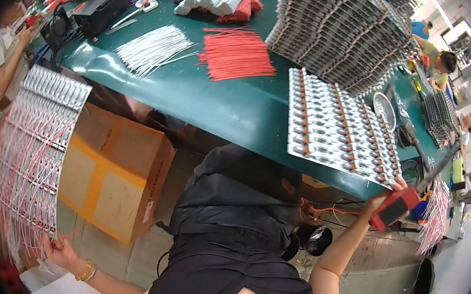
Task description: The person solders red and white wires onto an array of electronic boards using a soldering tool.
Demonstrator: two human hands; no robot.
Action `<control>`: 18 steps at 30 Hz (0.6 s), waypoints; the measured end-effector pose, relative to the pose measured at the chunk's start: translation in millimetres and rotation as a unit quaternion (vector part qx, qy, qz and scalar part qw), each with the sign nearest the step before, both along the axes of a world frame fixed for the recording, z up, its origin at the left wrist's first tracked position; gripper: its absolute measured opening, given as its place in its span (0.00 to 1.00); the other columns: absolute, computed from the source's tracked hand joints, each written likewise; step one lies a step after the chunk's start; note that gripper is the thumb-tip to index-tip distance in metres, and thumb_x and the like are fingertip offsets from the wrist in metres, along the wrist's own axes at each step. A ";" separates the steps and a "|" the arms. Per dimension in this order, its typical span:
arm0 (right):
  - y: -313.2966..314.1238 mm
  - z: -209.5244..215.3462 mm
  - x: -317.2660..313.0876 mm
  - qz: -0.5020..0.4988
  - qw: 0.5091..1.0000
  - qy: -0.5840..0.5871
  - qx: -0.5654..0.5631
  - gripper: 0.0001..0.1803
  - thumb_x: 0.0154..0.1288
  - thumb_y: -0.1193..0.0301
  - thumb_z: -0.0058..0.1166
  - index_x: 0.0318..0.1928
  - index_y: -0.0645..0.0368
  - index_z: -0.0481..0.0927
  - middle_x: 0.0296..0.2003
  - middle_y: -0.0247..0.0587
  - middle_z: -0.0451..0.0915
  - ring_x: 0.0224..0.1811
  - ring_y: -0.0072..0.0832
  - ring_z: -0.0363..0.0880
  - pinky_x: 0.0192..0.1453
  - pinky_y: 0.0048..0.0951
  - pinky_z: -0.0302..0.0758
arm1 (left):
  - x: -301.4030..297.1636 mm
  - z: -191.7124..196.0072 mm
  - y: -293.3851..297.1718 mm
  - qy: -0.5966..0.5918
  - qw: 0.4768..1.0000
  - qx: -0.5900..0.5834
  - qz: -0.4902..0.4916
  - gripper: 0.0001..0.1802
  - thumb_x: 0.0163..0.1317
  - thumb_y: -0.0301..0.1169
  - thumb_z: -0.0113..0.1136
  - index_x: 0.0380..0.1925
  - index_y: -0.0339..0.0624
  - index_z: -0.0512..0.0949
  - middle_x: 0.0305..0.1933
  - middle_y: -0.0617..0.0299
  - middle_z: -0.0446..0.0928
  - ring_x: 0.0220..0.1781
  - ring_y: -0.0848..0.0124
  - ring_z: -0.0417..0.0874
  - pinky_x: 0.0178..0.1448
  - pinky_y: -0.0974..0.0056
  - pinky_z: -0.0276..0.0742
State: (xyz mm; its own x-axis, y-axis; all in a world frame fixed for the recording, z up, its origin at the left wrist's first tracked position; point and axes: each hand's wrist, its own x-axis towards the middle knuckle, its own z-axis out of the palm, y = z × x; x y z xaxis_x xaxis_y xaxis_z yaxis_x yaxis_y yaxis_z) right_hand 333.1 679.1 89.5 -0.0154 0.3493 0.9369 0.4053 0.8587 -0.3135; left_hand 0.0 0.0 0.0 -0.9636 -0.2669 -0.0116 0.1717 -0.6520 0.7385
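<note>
My left hand (59,250) pinches the lower corner of a circuit board panel (44,145) at the far left. Rows of thin red and white wires hang from this panel. At the right, my right hand (398,184) has its fingers closed at the near corner of a second circuit board panel (339,127), white with rows of orange-brown parts. That panel lies on the green table and reaches its front edge. A red box with a black face (395,209) covers part of my right hand and wrist, so the grip is partly hidden.
White wires (153,49) and red wires (237,54) lie in piles on the green table (194,104). Behind the right panel rises a tall stack of panels (338,34). A cardboard box (113,171) stands below on the left. Other people sit at both sides.
</note>
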 end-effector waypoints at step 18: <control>6.9 -40.9 15.7 0.034 0.981 -0.169 -0.088 0.20 0.59 0.82 0.52 0.53 0.67 0.71 0.40 0.47 0.83 0.42 0.29 0.82 0.52 0.29 0.75 | 57.6 -216.0 76.1 -0.371 0.927 -0.054 -0.006 0.09 0.66 0.38 0.52 0.27 0.55 0.65 0.11 0.71 0.54 0.12 0.78 0.54 0.17 0.74 0.51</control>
